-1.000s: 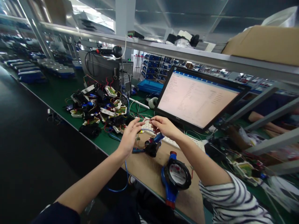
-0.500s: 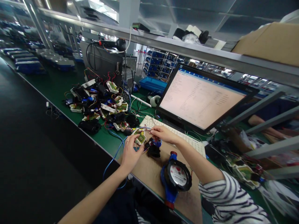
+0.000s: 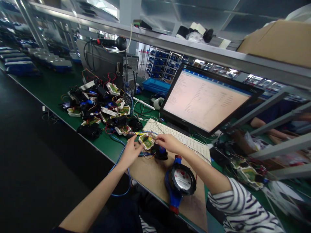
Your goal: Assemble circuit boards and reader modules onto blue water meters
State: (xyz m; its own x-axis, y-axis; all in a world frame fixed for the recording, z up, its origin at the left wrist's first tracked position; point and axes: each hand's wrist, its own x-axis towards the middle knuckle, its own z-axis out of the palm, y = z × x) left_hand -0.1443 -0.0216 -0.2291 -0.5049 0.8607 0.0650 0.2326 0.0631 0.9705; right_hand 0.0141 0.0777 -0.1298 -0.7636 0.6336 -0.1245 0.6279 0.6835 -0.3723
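A green circuit board in a white frame lies between my hands, with thin wires running from it. My left hand grips its left edge between thumb and fingers. At its right side my right hand has its fingers pinched together near the wires; what they hold is too small to make out. Just below my right hand sits a black and blue part. Nearer to me, a blue water meter with a black ring and red end caps rests on the brown board.
A pile of wired circuit modules covers the green bench to the left. Behind my hands are a white keyboard and a monitor. A blue cable loops over the bench edge. Another person's arm shows at right.
The circuit board has turned and lies flatter, its face more visible. My left hand has shifted left with its fingers at the board's edge. The black and blue part has tilted.
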